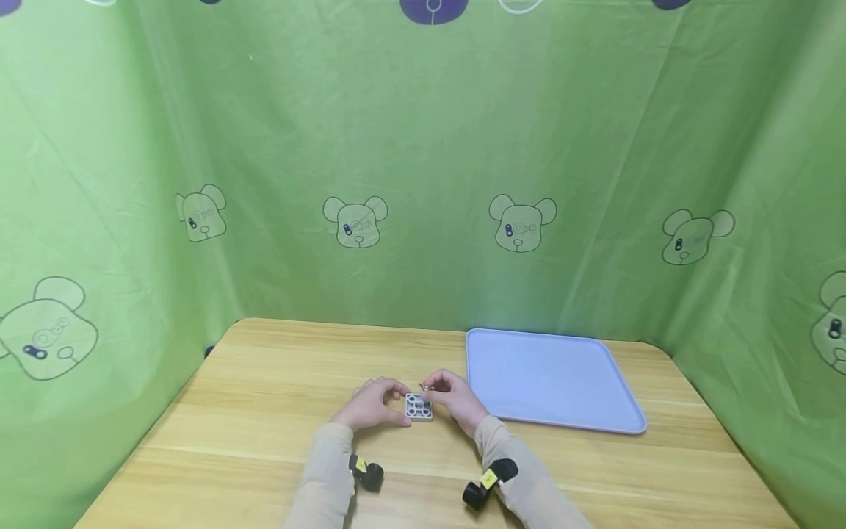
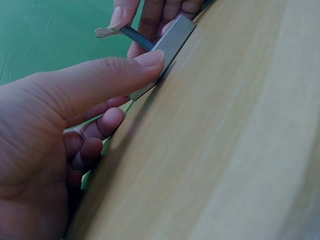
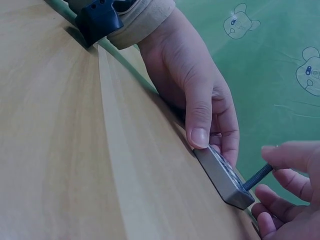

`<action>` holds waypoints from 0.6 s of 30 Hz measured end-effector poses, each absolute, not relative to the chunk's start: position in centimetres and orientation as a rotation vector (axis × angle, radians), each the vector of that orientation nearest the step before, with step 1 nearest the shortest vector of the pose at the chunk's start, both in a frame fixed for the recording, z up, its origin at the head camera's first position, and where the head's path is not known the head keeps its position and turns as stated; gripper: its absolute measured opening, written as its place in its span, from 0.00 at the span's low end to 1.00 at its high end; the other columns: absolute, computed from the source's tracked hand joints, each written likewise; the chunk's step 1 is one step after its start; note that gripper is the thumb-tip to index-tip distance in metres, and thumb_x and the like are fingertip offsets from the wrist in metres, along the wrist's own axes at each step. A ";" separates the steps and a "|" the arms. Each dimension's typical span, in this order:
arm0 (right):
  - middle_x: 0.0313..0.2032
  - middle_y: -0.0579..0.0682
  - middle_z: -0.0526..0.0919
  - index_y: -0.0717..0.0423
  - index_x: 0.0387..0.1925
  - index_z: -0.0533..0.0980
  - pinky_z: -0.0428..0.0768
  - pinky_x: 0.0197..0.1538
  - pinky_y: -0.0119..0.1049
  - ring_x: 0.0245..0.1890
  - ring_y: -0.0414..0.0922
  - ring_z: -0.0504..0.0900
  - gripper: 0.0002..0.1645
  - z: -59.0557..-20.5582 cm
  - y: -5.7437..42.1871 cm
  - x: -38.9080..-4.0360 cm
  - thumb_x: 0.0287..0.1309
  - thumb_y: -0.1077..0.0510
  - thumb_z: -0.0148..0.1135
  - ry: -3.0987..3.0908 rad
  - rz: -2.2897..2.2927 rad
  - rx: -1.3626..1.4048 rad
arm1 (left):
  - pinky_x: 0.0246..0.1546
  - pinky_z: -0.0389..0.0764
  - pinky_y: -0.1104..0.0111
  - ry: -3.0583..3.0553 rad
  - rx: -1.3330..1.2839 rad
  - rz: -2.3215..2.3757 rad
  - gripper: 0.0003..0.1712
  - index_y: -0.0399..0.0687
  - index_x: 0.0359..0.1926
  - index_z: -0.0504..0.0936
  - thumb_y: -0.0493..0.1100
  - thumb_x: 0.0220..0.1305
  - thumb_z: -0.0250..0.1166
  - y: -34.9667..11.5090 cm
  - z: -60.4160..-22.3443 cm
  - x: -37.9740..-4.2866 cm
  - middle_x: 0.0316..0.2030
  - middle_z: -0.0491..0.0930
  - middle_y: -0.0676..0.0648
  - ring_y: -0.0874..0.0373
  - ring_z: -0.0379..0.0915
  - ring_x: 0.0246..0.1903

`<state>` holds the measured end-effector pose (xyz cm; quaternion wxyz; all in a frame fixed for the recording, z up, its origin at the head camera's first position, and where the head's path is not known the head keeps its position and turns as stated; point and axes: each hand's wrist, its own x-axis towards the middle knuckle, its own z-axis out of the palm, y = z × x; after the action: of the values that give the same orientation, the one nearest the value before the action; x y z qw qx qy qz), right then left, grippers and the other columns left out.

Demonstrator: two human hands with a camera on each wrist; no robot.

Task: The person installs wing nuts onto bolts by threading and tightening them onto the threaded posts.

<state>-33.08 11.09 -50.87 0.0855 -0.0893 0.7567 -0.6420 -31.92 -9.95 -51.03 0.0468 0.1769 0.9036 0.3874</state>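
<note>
A small grey square block (image 1: 419, 407) with round holes in its top lies on the table. My left hand (image 1: 371, 406) grips it from the left side, the thumb (image 2: 150, 59) pressed on its near edge. A wing screw (image 2: 137, 38) with a dark threaded shank stands in the block, its tip meeting the top face near the right end. My right hand (image 1: 456, 400) pinches the screw's winged head at the top. Much of the thread (image 3: 259, 177) shows above the block. In the right wrist view, the fingers cover the winged head.
A pale blue tray (image 1: 548, 378) lies on the wooden table (image 1: 277, 411), just right of and beyond my right hand. Green curtains (image 1: 423, 147) with bear faces surround the table at the back and sides. A black wrist camera (image 1: 370, 476) sits on the left forearm.
</note>
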 end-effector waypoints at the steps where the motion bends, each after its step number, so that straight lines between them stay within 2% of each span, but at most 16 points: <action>1: 0.46 0.56 0.82 0.64 0.41 0.75 0.70 0.55 0.37 0.45 0.43 0.76 0.16 -50.8 11.1 -33.1 0.51 0.63 0.68 2.251 -1.917 -0.267 | 0.52 0.64 0.55 2.756 0.535 1.182 0.30 0.58 0.48 0.82 0.54 0.40 0.78 -9.9 -51.0 -31.9 0.41 0.78 0.55 0.59 0.66 0.43; 5: 0.47 0.55 0.81 0.64 0.47 0.74 0.69 0.56 0.39 0.48 0.44 0.76 0.20 -50.7 11.1 -33.0 0.56 0.58 0.66 2.235 -1.917 -0.254 | 0.52 0.64 0.55 2.754 0.533 1.188 0.31 0.58 0.49 0.81 0.54 0.39 0.79 -9.9 -51.0 -32.0 0.41 0.78 0.55 0.59 0.66 0.43; 10: 0.48 0.56 0.80 0.62 0.47 0.74 0.69 0.53 0.38 0.48 0.43 0.75 0.19 -50.5 11.1 -32.9 0.65 0.51 0.56 2.253 -1.915 -0.226 | 0.51 0.64 0.56 2.753 0.530 1.195 0.31 0.58 0.49 0.81 0.54 0.40 0.78 -9.8 -51.0 -32.0 0.41 0.78 0.55 0.59 0.66 0.42; 14: 0.51 0.60 0.80 0.63 0.46 0.74 0.69 0.52 0.37 0.47 0.43 0.75 0.15 -50.5 11.1 -32.9 0.66 0.55 0.51 2.235 -1.937 -0.219 | 0.51 0.65 0.57 2.744 0.517 1.199 0.31 0.58 0.49 0.82 0.54 0.39 0.79 -9.8 -50.9 -31.9 0.41 0.78 0.56 0.59 0.66 0.43; 18: 0.51 0.58 0.80 0.63 0.47 0.74 0.70 0.53 0.39 0.48 0.42 0.75 0.15 -50.4 11.1 -32.9 0.61 0.60 0.51 2.246 -1.932 -0.241 | 0.50 0.65 0.57 2.745 0.520 1.196 0.31 0.58 0.49 0.82 0.53 0.39 0.79 -9.8 -51.0 -31.9 0.41 0.77 0.55 0.59 0.65 0.43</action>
<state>-32.91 11.13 -50.45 0.0843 -0.0809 0.7529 -0.6477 -31.88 -9.83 -50.96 0.0514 0.1709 0.9021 0.3930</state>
